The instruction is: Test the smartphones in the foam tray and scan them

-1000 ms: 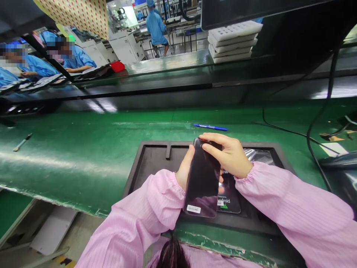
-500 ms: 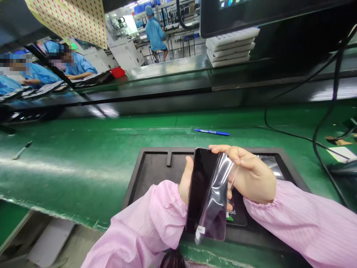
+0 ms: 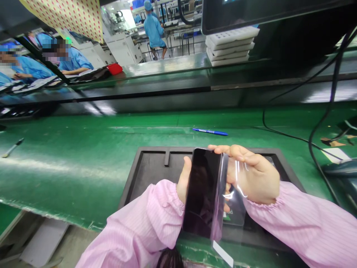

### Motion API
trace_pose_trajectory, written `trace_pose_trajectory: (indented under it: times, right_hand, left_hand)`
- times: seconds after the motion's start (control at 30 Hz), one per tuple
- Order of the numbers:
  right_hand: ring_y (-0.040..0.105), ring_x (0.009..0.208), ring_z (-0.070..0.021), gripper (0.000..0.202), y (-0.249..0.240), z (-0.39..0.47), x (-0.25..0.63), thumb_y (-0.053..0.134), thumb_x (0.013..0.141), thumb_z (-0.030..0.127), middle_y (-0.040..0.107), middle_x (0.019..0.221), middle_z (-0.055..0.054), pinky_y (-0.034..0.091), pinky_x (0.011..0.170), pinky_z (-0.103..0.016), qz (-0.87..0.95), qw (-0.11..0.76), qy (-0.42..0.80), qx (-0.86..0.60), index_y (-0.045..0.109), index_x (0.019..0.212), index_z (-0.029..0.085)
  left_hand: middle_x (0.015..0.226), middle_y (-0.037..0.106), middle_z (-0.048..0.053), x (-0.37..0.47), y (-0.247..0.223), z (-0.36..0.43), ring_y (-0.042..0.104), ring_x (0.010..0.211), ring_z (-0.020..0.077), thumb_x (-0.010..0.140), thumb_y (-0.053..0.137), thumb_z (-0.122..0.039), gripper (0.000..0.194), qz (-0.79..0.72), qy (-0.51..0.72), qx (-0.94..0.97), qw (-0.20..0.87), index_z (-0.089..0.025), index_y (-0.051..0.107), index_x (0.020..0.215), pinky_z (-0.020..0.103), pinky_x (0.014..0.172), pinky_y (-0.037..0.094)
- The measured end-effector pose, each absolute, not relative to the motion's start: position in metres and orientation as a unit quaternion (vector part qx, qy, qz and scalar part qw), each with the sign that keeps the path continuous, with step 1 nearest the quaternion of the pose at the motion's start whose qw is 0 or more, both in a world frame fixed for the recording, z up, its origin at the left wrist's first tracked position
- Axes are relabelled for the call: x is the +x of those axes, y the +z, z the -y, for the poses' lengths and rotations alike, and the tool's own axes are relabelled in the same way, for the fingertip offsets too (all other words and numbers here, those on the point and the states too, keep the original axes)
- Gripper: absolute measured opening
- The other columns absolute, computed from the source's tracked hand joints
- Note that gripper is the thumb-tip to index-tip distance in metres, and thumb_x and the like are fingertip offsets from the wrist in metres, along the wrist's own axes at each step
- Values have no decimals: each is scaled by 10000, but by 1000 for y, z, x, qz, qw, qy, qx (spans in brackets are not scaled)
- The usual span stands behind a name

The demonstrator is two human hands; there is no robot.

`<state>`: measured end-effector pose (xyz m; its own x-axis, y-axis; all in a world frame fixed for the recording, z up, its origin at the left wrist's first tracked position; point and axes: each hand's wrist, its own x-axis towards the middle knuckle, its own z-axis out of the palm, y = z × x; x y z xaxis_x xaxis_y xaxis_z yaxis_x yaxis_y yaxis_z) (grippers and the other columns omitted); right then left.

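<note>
My left hand (image 3: 184, 178) is wrapped round a black smartphone (image 3: 202, 193) from below, thumb along its left edge and fingertips showing past the right edge. My right hand (image 3: 252, 175) pinches a clear protective film (image 3: 237, 208) near the phone's top right corner. The film is peeled off most of the screen and still lies along its right side, with a white tab (image 3: 223, 254) at the lower end. Beneath both hands is a black tray (image 3: 152, 171). Partly hidden behind the film, a dark item with a green mark lies in the tray.
A blue pen (image 3: 210, 131) lies on the green bench (image 3: 83, 149) beyond the tray. Another pen (image 3: 13, 147) is at far left. Black cables (image 3: 315, 126) run down the right side. White foam trays (image 3: 230, 46) are stacked on the shelf under a monitor (image 3: 267, 15). Several people work in the background.
The film has come away from more of the screen toward the right, pulled by my right hand. Its white tab has swung down and right, off the phone. My left hand keeps its hold.
</note>
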<state>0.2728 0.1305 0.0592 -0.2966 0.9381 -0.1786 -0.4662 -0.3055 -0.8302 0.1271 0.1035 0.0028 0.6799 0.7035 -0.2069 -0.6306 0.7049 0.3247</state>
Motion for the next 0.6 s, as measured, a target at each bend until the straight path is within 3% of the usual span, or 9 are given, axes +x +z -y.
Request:
trace_pose_trajectory:
  times: [0.13,0.37,0.6]
  right_hand:
    - [591,933,-305,198,62,-129,272,453,660,370,621,1047,-69,387,306,-236,349,463,711,-398,348,575,225]
    - [597,792,-272,180,67,-130,269,449,636,343,632,1003,-76,342,280,-232,318,468,724,-394,336,554,229]
    - [493,447,-137,173,72,-130,269,408,625,352,643,1040,-35,330,303,-254,310,443,723,-430,304,584,220]
  left_hand:
    - [892,599,155,127,5,-105,595,752,282,574,219,-912,1028,-135,316,123,931,-104,599,1084,406,643,475]
    - [870,601,147,126,9,-104,575,695,240,614,233,-887,990,-143,327,121,926,-94,605,1075,396,615,496]
    - [877,611,141,125,11,-104,582,691,238,632,210,-880,966,-153,335,120,922,-128,607,1089,412,603,501]
